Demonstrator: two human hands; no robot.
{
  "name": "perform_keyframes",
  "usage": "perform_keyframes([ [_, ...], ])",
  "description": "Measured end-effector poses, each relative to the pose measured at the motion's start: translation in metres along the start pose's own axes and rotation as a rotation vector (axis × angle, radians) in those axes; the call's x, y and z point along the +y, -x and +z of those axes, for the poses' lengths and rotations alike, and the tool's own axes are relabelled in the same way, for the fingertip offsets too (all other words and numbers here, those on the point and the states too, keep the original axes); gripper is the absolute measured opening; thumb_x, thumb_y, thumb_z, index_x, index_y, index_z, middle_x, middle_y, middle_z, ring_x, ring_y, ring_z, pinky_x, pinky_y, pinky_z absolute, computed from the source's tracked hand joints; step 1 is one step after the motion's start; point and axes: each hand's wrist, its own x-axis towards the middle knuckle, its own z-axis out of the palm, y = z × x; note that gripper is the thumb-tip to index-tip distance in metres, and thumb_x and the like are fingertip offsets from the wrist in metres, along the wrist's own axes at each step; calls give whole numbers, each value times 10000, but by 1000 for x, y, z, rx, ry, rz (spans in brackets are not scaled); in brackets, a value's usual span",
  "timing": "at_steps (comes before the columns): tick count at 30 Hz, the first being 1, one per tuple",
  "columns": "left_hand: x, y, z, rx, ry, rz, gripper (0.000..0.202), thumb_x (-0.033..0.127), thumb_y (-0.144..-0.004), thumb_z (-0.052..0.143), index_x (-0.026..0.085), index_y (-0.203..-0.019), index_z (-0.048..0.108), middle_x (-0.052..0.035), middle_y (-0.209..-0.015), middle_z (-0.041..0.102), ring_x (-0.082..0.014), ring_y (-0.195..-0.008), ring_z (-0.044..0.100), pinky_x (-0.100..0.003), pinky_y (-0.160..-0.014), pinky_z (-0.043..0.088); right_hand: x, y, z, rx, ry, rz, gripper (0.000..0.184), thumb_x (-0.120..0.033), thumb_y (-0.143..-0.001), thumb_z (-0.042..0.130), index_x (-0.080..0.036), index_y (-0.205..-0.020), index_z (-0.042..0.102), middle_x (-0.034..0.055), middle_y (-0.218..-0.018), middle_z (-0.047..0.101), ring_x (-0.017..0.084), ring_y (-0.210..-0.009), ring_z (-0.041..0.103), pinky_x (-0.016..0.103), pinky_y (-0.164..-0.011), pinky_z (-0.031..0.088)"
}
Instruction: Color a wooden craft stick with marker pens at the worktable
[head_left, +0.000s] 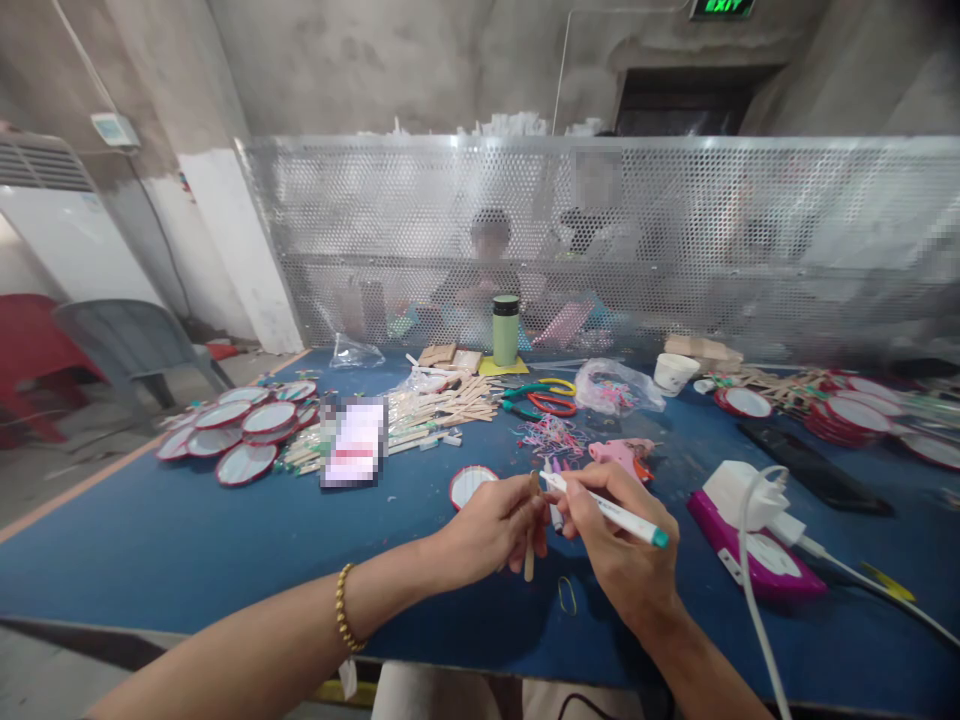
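The left hand (484, 530) has its grip closed on a thin wooden stick (529, 565), held roughly upright just above the blue surface (337, 560). The right hand (634, 555) has its grip clamped around a white marker (619, 515) (teal at its rear end), whose tip points at the upper part of the stick; whether they touch, I cannot tell. A red-rimmed disc (471, 486) lies just beyond the left hand, a pink glue gun (619, 457) beyond the right, and a rubber band (567, 596) nearer the person.
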Motion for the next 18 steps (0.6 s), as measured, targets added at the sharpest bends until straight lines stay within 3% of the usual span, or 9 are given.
perform_keyframes([
  [18,-1,0,-1,-14,-5,-4,479,657,-930,405,189,-837,447,2,-679,598,-53,-425,472,-167,-398,365,2,2,0,4,-18,16,150,-220,-891,592,-211,-753,651,-17,-583,656,133,-469,615,249,-464,505],
])
